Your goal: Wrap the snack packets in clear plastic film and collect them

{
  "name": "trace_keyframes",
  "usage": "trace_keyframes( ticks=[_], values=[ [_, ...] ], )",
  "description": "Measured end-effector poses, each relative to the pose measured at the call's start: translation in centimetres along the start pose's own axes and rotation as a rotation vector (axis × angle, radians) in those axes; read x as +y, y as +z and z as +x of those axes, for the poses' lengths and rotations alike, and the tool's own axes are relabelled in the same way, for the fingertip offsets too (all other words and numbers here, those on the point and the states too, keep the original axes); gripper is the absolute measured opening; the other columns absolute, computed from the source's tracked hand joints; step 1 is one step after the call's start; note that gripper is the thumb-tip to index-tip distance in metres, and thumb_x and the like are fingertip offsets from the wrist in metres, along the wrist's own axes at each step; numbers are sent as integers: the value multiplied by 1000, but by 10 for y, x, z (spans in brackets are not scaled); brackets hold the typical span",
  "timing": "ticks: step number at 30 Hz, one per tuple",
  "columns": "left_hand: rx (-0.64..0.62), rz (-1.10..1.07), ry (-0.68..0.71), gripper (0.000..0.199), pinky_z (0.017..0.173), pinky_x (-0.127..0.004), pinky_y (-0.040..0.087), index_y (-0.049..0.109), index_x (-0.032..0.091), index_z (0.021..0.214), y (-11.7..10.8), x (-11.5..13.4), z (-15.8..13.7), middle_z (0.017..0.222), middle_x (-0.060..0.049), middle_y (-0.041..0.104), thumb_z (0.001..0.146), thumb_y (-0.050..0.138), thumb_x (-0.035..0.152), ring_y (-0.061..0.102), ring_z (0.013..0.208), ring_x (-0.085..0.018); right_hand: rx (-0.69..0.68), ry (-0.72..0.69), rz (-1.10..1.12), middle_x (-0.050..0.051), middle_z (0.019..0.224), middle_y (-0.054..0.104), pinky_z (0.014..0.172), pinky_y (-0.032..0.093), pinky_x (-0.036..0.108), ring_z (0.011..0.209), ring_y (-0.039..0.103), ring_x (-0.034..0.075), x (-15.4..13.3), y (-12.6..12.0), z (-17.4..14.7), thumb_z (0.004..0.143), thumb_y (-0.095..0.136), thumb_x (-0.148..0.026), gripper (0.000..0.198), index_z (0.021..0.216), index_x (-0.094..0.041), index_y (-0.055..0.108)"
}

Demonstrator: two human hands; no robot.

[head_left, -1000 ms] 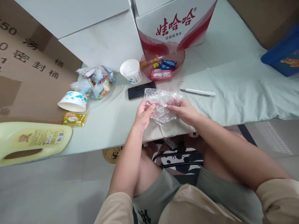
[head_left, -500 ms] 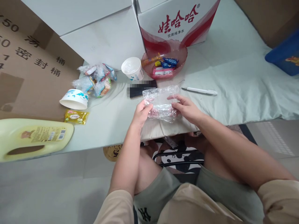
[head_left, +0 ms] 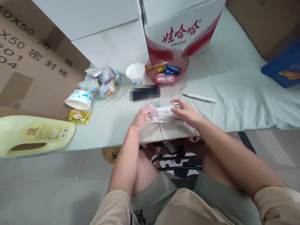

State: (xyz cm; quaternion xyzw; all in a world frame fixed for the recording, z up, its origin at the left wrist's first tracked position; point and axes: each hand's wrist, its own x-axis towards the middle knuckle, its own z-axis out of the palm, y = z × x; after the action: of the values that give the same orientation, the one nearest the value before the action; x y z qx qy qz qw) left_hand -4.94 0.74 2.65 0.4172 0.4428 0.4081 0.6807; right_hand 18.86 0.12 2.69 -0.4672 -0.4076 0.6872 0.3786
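Observation:
Between my hands, over the front edge of the cloth-covered table, is a crumpled clear plastic bag (head_left: 161, 114), gathered into a narrow band. My left hand (head_left: 140, 118) is closed on its left end. My right hand (head_left: 184, 112) grips the other end, with its index finger raised off the plastic. Whether anything lies inside the folds I cannot tell. Just beyond the bag is a dark, partly blurred flat object (head_left: 145, 93). A white craft knife or pen (head_left: 200, 97) lies to the right, beyond my right hand.
Farther back are a pink glass bowl (head_left: 184, 70) of wrapped snacks, a paper cup (head_left: 136, 74) and a white carton (head_left: 182, 34). To the left lie several wrapped snacks (head_left: 100, 81), a tipped paper cup (head_left: 79, 100), a yellow packet (head_left: 79, 117) and a yellow jug (head_left: 37, 134).
The clear bag, spread flatter before, is now folded down into a narrower strip. Both hands still hold its ends. The camera view has shifted slightly.

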Motion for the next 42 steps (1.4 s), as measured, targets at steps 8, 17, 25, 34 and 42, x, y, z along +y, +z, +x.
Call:
trace_keyframes(
  ticks=[8,17,25,34,42],
  values=[
    [264,37,68,53,46,-22,44,69,19,99,19,-15,-5,75,1,65,67,86,58,62,57,-12,60,-377,-438,12,145,53,116,40,54,141,47,35,8,-15,-7,64,86,-53,66,120,-26,64],
    [18,244,-68,55,48,-22,33,74,18,101,15,-8,-6,67,1,65,61,93,51,51,52,-9,65,-188,-303,1,75,67,64,47,32,64,62,18,-4,-13,5,79,68,-47,28,85,-24,53],
    [191,-36,108,45,57,-22,41,64,18,74,17,-8,9,67,3,59,62,93,51,53,60,-9,103,-20,116,0,93,71,81,54,35,90,71,21,-5,-9,11,74,79,-53,63,124,-31,47],
    [154,97,81,53,68,-26,52,70,18,95,22,-14,6,87,-4,75,63,91,55,69,74,-15,-35,-73,-28,1,80,68,73,53,32,75,63,16,-5,4,10,68,84,-48,38,82,-22,60],
    [161,153,30,54,41,-23,40,67,22,107,24,-6,-1,52,7,56,69,87,55,55,42,-12,-55,-40,-25,-8,55,51,49,38,26,48,45,11,-5,-3,2,72,80,-43,41,106,-23,68]
  ],
)
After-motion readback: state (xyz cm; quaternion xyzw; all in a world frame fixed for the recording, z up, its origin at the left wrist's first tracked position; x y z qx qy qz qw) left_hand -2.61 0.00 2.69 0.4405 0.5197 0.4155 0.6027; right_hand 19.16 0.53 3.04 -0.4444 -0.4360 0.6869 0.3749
